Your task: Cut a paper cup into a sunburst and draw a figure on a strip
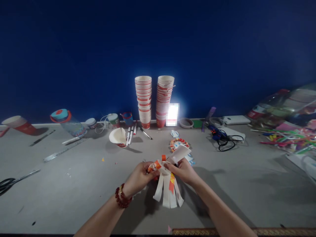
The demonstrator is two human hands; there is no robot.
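Held in front of me over the grey table is a paper cup cut into strips [166, 192], white inside with red and yellow print outside. Several of its strips hang down toward me, and others curl up or stick out at the top. My left hand [140, 177], with a red bead bracelet at the wrist, pinches a curled orange-and-white strip on the left side. On the right, my right hand [184, 169] grips the cup near its middle, beside a wide white flap. Just beyond lies a colourful paper cutout [179, 144], partly covered by that flap.
Two tall stacks of paper cups [143, 102] stand by the blue wall. A cut cup [118, 136], several markers [130, 135] and a ruler [64, 150] lie left of centre. Scissors [17, 181] rest far left. A corded glue gun [219, 135] and craft sticks [291, 138] are at right.
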